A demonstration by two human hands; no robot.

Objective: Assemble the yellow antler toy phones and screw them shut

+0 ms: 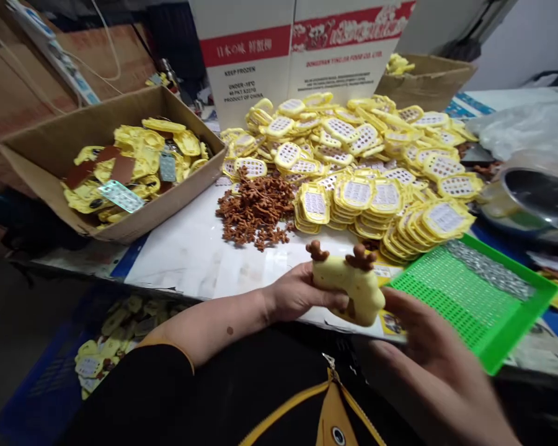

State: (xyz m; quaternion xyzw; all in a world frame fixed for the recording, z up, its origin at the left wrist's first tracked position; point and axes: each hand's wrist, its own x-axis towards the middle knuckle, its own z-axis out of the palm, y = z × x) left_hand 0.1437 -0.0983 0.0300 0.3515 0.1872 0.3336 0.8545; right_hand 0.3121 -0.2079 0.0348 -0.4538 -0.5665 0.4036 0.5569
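Observation:
My left hand [302, 291] is closed around a pale yellow plastic toy shell [346, 288] shaped like an animal, with two brown antlers sticking up from its top. My right hand [437, 365] is just to the right of the shell, slightly blurred, its thumb and fingers apart with nothing seen between them. One fingertip is at the shell's edge; whether it touches I cannot tell. Beyond my hands, on the table, lies a heap of small brown antler pieces [255, 207]. Beside it stand stacks of yellow plates with white labels [358, 195].
At the left sits a cardboard box [167, 210] of yellow parts and circuit boards. A green basket [477, 337] holding small metal pieces lies at the right, near a metal pot [521, 217]. Loose yellow button panels [339, 130] pile up behind. A blue crate [41, 390] stands below left.

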